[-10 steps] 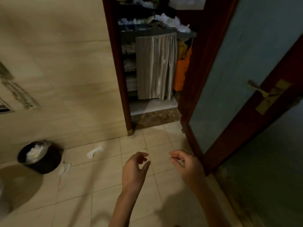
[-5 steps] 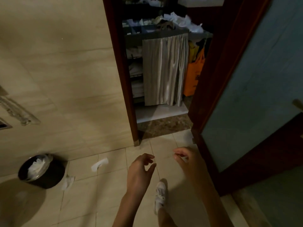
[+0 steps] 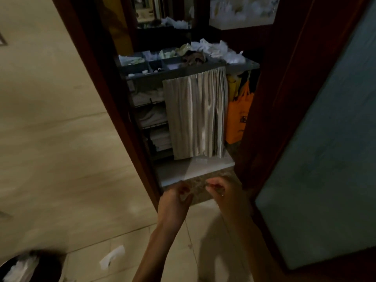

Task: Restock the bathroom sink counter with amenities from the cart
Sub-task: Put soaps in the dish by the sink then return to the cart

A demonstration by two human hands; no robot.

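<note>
The way forward is narrow. A dark wooden door frame (image 3: pixel 95 82) stands on my left and the open door (image 3: pixel 325 159), with its frosted pane, on my right. The cart (image 3: pixel 189 73) fills the gap between them, just past a speckled stone threshold (image 3: pixel 203 185).

I am on pale floor tiles (image 3: pixel 126 239), with a beige tiled wall (image 3: pixel 50 119) on my left. A dark bin (image 3: pixel 43 265) holding white waste sits low in the left corner, and a paper scrap (image 3: pixel 112 257) lies on the tiles near it.

My left grip (image 3: pixel 175 202) and right grip (image 3: pixel 225 195) hang side by side just over the threshold, apart from each other. The fingers of both are loosely curled, and through the blur I can make out nothing held in either.

The amenities (image 3: pixel 140 61) lie in the compartments of the cart's top tray, well beyond both grips. A grey pleated curtain (image 3: pixel 195 115) hangs below the tray, with folded linen (image 3: pixel 154 117) on shelves to its left and an orange bag (image 3: pixel 238 117) to its right.
</note>
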